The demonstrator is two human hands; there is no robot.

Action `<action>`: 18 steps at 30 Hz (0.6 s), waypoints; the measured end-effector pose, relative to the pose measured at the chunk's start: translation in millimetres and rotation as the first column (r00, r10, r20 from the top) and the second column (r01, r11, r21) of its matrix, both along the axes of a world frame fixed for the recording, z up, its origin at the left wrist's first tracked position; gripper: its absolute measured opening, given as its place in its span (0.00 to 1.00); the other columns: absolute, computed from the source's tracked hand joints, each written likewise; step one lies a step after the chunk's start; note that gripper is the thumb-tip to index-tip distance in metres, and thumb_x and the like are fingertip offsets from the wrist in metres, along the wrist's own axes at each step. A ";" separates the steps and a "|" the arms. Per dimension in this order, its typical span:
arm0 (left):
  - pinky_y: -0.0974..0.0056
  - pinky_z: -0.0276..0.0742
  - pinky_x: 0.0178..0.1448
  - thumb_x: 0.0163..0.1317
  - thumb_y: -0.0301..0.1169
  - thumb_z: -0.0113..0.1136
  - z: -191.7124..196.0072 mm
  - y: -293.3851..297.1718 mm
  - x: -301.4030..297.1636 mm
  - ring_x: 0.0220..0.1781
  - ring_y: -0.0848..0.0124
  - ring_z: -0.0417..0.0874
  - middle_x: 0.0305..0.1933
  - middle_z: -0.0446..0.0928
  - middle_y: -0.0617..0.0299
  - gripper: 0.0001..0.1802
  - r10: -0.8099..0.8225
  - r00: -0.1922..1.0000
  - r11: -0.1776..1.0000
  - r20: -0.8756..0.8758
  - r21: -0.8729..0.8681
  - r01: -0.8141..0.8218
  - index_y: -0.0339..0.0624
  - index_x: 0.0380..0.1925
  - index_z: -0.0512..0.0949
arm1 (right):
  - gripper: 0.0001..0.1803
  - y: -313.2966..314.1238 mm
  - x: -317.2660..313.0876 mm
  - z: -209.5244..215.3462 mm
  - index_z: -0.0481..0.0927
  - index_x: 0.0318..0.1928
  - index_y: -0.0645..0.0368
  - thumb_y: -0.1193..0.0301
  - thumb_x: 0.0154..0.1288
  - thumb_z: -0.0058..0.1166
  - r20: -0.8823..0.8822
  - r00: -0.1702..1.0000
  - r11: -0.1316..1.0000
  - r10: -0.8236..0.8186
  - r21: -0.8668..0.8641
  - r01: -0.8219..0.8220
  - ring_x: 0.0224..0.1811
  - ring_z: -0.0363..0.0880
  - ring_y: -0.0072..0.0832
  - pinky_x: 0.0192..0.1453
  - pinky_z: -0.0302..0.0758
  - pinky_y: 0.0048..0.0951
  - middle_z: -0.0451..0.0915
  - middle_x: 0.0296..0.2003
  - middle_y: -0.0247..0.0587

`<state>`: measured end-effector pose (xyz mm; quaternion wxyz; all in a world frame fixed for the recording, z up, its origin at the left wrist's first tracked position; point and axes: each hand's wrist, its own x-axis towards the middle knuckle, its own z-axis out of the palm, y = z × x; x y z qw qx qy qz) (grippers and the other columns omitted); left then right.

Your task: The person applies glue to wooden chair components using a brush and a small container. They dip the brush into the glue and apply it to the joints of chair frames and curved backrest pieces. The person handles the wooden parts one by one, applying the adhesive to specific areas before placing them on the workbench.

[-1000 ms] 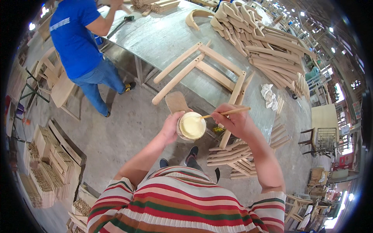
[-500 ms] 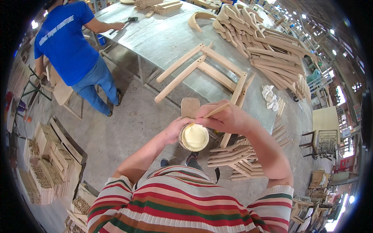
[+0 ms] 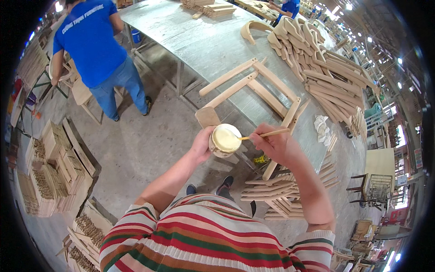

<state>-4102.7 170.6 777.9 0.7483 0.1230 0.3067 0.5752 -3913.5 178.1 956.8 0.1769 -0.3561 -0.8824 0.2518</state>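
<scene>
Tub (image 3: 222, 153) w/ pale yel. paste (image 3: 226, 140)

Before you, the grey surface (image 3: 195, 38) bears a jointed wooden frame (image 3: 275, 80), heaped curved wooden pieces (image 3: 303, 54), stacked slats (image 3: 217, 10) and a crumpled white cloth (image 3: 322, 129).

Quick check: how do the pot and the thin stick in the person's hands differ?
Shape: the pot is round and wide, while the stick is long and narrow.
Hold: the left hand has the pot; the right hand has the stick.
Colour: the pot shows pale cream contents, while the stick's upper part is light brown.
Shared: both are held in front of the body.
</scene>
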 end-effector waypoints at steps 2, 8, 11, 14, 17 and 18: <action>0.67 0.76 0.43 0.62 0.34 0.47 -2.9 3.7 3.4 0.37 0.72 0.79 0.37 0.78 0.61 0.14 0.062 0.998 0.998 -0.008 -0.028 -0.062 0.36 0.40 0.75 | 0.09 -3.7 -3.0 -2.3 0.73 0.31 0.64 0.70 0.65 0.51 0.031 0.998 0.999 -0.045 -0.019 0.046 0.21 0.75 0.21 0.24 0.70 0.22 0.75 0.19 0.36; 0.67 0.76 0.37 0.61 0.34 0.48 -5.2 10.8 6.4 0.34 0.73 0.79 0.33 0.78 0.62 0.13 0.130 0.989 0.989 -0.069 -0.063 -0.134 0.37 0.36 0.76 | 0.09 -13.5 -20.0 -2.0 0.70 0.28 0.63 0.71 0.61 0.51 -0.071 0.994 0.982 -0.081 -0.174 0.067 0.21 0.70 0.47 0.25 0.67 0.35 0.71 0.19 0.51; 0.67 0.76 0.37 0.60 0.34 0.48 1.6 9.5 11.6 0.34 0.73 0.79 0.32 0.77 0.61 0.12 0.104 0.991 0.992 -0.084 -0.063 -0.109 0.37 0.36 0.75 | 0.09 -15.7 -24.5 -5.6 0.72 0.28 0.63 0.70 0.61 0.50 -0.147 0.988 0.966 -0.040 -0.258 0.001 0.21 0.70 0.47 0.25 0.67 0.36 0.71 0.18 0.52; 0.67 0.76 0.37 0.61 0.34 0.48 7.2 4.4 16.0 0.34 0.72 0.79 0.32 0.77 0.60 0.13 0.038 0.996 0.999 -0.084 -0.014 -0.039 0.36 0.38 0.75 | 0.08 -5.9 -35.2 0.7 0.74 0.29 0.64 0.72 0.63 0.51 -0.065 0.995 0.987 0.082 -0.136 -0.090 0.21 0.75 0.21 0.26 0.69 0.22 0.76 0.19 0.37; 0.67 0.76 0.38 0.62 0.35 0.49 10.4 1.7 20.2 0.35 0.72 0.80 0.36 0.78 0.59 0.14 -0.061 0.994 0.996 -0.094 0.064 0.067 0.36 0.42 0.73 | 0.08 9.6 -36.9 9.7 0.75 0.27 0.64 0.73 0.62 0.52 -0.031 0.984 0.982 0.174 -0.070 -0.176 0.22 0.74 0.20 0.26 0.69 0.23 0.77 0.20 0.35; 0.67 0.76 0.39 0.62 0.35 0.49 14.6 1.0 23.4 0.35 0.72 0.80 0.36 0.78 0.60 0.14 -0.088 0.991 0.994 -0.104 0.059 0.095 0.36 0.42 0.73 | 0.08 14.6 -32.3 9.8 0.75 0.27 0.64 0.73 0.62 0.52 -0.065 0.982 0.978 0.176 -0.102 -0.182 0.22 0.74 0.21 0.27 0.69 0.23 0.77 0.20 0.35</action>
